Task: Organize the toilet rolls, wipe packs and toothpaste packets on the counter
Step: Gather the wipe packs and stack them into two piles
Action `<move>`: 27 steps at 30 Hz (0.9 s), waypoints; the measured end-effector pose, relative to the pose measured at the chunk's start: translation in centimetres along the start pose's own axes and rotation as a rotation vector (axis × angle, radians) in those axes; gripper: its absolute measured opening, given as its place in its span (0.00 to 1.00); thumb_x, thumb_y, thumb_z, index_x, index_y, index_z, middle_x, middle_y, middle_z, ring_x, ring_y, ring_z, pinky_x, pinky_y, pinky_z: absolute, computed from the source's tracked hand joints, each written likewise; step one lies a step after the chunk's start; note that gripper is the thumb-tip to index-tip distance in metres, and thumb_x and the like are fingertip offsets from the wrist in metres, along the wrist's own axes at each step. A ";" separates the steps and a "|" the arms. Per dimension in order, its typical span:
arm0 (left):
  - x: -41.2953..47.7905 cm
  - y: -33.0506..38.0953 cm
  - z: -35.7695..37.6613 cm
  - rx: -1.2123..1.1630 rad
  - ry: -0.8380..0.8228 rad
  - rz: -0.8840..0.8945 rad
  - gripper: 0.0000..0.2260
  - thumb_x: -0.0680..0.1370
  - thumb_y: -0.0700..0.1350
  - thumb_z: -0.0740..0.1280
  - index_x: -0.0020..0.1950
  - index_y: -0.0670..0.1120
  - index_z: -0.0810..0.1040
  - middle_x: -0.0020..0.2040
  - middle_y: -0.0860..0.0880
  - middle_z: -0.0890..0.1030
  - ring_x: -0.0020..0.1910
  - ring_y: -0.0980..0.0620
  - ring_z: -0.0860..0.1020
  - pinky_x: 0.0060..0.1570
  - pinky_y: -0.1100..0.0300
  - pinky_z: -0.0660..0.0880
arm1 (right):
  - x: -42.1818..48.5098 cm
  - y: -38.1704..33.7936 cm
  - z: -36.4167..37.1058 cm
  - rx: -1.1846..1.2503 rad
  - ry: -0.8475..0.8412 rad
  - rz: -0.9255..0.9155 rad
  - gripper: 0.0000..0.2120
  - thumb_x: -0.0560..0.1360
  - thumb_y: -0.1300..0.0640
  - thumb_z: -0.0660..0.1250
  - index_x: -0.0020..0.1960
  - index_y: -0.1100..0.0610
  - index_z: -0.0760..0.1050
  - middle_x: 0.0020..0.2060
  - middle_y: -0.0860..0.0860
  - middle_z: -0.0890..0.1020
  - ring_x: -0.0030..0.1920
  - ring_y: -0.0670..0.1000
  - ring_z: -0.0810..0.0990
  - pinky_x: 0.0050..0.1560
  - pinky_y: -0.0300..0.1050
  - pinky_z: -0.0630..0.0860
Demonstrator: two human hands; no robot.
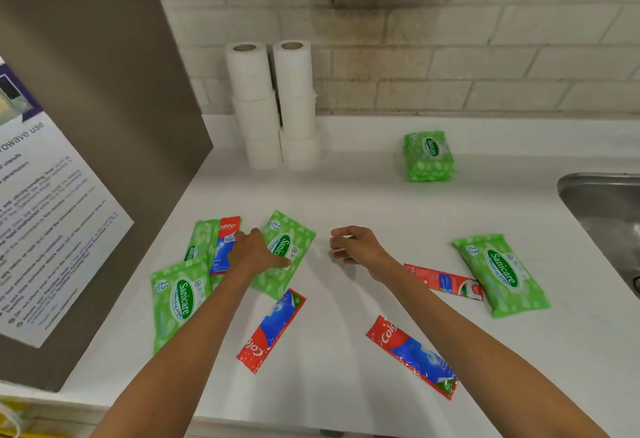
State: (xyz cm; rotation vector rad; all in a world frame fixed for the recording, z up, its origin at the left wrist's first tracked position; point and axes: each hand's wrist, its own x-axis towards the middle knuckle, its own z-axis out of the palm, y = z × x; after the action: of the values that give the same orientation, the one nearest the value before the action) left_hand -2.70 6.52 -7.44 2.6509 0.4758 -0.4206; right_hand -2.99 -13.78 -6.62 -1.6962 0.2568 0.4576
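Two stacks of white toilet rolls (273,105) stand against the back wall. A small pile of green wipe packs (428,157) sits at the back right. My left hand (254,252) rests on a green wipe pack (294,240) at the centre left, thumb across its label. Beside it lie a toothpaste packet (223,247) and two more wipe packs (180,299). My right hand (356,247) hovers over the counter, fingers loosely curled, holding nothing. Toothpaste packets lie at the front centre (273,330), front right (412,356) and under my right forearm (446,281). Another wipe pack (500,273) lies right.
A steel sink (602,209) is set into the white counter (346,188) at the right. A brown appliance side (104,91) with a printed notice (45,229) walls off the left. A tiled wall runs along the back.
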 end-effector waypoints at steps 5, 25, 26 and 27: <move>1.3 0.4 -0.2 -0.266 0.011 0.055 0.21 0.71 0.52 0.72 0.52 0.36 0.77 0.52 0.39 0.81 0.48 0.43 0.79 0.39 0.55 0.72 | 0.2 0.0 -0.4 0.022 -0.012 0.036 0.14 0.76 0.61 0.64 0.60 0.64 0.74 0.38 0.54 0.78 0.32 0.48 0.77 0.35 0.37 0.71; 2.9 12.4 1.7 -0.523 0.203 0.194 0.26 0.80 0.55 0.56 0.25 0.43 0.61 0.25 0.47 0.68 0.28 0.49 0.67 0.29 0.57 0.61 | 2.5 -2.7 -6.3 0.295 0.009 0.054 0.06 0.77 0.61 0.64 0.53 0.61 0.74 0.39 0.52 0.81 0.36 0.48 0.80 0.34 0.39 0.79; 3.1 12.9 1.8 -0.507 0.202 0.201 0.26 0.80 0.54 0.56 0.25 0.43 0.61 0.25 0.47 0.68 0.28 0.49 0.67 0.29 0.57 0.61 | 2.8 -2.8 -6.7 0.292 0.018 0.049 0.06 0.77 0.61 0.64 0.53 0.60 0.74 0.39 0.52 0.81 0.36 0.48 0.80 0.33 0.39 0.78; 3.3 13.2 1.9 -0.495 0.202 0.202 0.26 0.80 0.54 0.56 0.25 0.43 0.61 0.25 0.47 0.67 0.27 0.49 0.66 0.28 0.58 0.60 | 3.1 -2.9 -7.0 0.292 0.026 0.046 0.06 0.77 0.61 0.64 0.53 0.60 0.74 0.39 0.52 0.81 0.36 0.48 0.80 0.33 0.38 0.78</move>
State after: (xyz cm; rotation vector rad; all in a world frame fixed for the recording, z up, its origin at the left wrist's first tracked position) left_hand 4.93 -4.78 -5.74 2.2336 0.3163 0.0301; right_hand 2.07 -19.90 -4.47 -1.4142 0.3639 0.4111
